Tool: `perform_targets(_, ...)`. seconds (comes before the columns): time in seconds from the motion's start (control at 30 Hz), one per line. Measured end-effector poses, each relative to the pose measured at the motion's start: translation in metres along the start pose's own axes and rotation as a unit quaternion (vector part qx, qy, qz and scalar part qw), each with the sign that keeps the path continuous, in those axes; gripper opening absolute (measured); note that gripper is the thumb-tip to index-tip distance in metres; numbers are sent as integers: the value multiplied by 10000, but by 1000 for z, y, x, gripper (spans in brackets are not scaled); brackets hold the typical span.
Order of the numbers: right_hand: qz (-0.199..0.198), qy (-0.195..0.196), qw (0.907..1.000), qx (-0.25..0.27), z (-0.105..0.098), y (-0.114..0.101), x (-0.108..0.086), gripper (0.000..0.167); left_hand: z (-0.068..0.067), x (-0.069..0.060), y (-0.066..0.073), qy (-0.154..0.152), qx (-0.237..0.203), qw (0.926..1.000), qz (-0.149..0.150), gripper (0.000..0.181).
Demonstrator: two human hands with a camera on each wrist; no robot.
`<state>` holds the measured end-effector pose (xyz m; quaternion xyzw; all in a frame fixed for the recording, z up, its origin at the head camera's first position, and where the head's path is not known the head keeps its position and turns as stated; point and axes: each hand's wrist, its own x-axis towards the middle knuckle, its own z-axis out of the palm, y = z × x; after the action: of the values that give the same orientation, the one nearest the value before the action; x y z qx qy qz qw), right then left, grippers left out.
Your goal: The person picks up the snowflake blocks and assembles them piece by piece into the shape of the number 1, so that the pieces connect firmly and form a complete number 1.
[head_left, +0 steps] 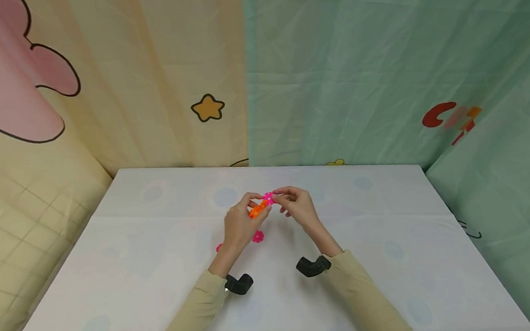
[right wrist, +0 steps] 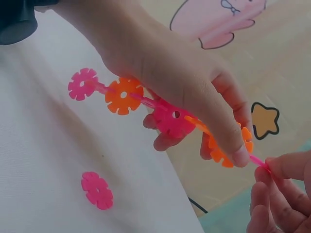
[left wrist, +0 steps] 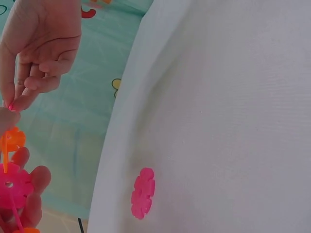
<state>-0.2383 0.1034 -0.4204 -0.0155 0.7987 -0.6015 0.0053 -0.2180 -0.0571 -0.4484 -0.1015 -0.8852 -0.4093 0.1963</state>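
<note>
My left hand (head_left: 238, 225) grips a chain of interlocking snowflake discs (right wrist: 124, 96), pink and orange by turns, slotted edge to edge. The chain trails under the palm toward the wrist, ending in a pink disc (right wrist: 81, 84). Its thumb presses on the orange disc (right wrist: 224, 151) at the far end. Between thumb and fingertips, my right hand (head_left: 299, 206) pinches a pink disc (head_left: 269, 198), seen edge-on in the right wrist view, which meets that orange disc. How deep their slots sit is hidden by the fingers. One loose pink disc (left wrist: 143, 193) lies on the table below the hands.
A white cloth with pale spots covers the table (head_left: 161, 279). Behind its far edge hang a yellow curtain (head_left: 145, 92) and a green curtain (head_left: 333, 75). Dark camera mounts (head_left: 314, 266) sit on both wrists.
</note>
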Motion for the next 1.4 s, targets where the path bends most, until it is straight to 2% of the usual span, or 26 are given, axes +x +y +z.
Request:
perform_targets(0.2, -106, 8, 9999, -112, 1, 1, 2, 27, -1, 1, -1, 176, 255, 9995, 119, 32)
perform_targets(0.63, -295, -57, 9993, -206, 1, 9, 2, 25, -5, 2, -4, 236, 378, 9990, -6, 31)
perform_targets(0.8, -265, -32, 9990, -370, 4, 17, 1, 22, -7, 2, -6, 136, 408, 9990, -117, 33)
perform_targets(0.93, -345, -169, 9968, -702, 7, 26, 2, 19, -8, 4, -8, 21, 265, 9993, -249, 31)
perform_targets(1.17, -403, -586, 9888, -1309, 12, 35, 2, 17, -10, 5, -9, -220, -372, 9981, -435, 29)
perform_targets(1.4, -320, -884, 9812, -1686, 18, 37, -1, 19, -10, 5, -9, -337, -570, 9964, -521, 30)
